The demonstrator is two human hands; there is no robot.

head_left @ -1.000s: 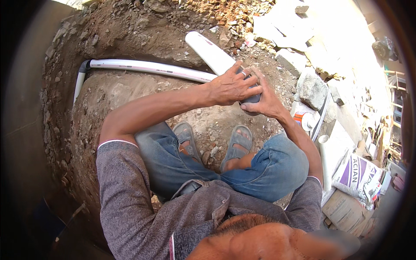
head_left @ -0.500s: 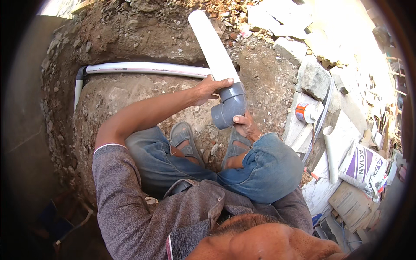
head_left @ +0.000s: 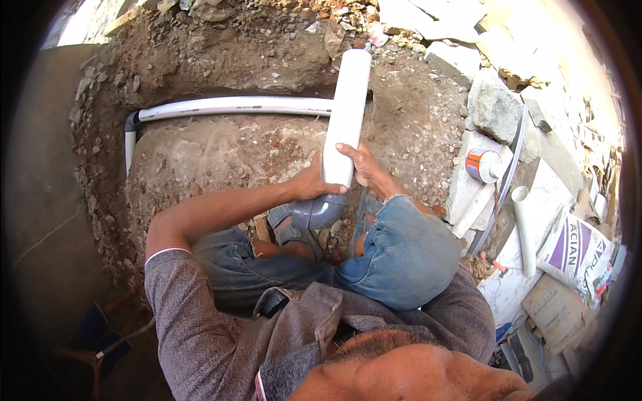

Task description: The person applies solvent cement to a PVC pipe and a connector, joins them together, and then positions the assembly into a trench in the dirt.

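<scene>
A short white plastic pipe [head_left: 348,107] points away from me, its far end over the trench. Its near end sits in a grey pipe elbow [head_left: 319,210], which hangs above my sandals. My left hand [head_left: 315,182] is closed round the pipe just above the elbow, thumb across the top. Higher up, on the pipe's right side, my right hand [head_left: 366,167] also grips it, with the thumb on the upper face. Behind the held pipe, a long white pipe [head_left: 234,105] lies along the trench, joined at the left to a small dark elbow [head_left: 132,121].
Stones and a large rock [head_left: 493,107] lie at the right. Near them are an orange-and-white can [head_left: 483,165], a loose white pipe offcut [head_left: 525,230], a white-and-purple bag [head_left: 575,254] and a grey strip [head_left: 511,167]. A wall [head_left: 40,180] rises at the left.
The pipe with its elbow has come nearer to me and turned more upright in view. My right hand has moved from the elbow up to the pipe; my left hand is lower.
</scene>
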